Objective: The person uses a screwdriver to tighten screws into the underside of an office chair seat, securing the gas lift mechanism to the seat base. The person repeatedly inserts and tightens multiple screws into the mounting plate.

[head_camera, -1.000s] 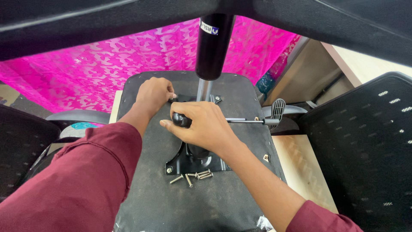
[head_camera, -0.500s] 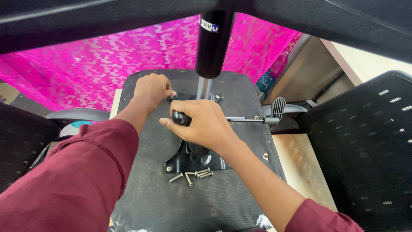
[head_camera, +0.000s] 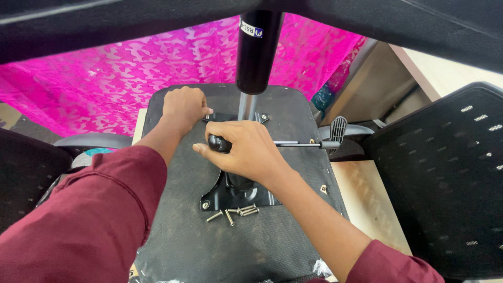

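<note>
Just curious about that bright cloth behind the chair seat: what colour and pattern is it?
The cloth is bright pink with a paler camouflage-like blotch pattern, seen in the head view.

Single head-worn view, looking steeply down and forward from close range onto the black upturned chair seat underside (head_camera: 173, 236), which fills the centre and lower frame. Both maroon-sleeved forearms enter from the bottom edge; the bright pink patterned cloth (head_camera: 105, 89) spans the upper background.
</note>
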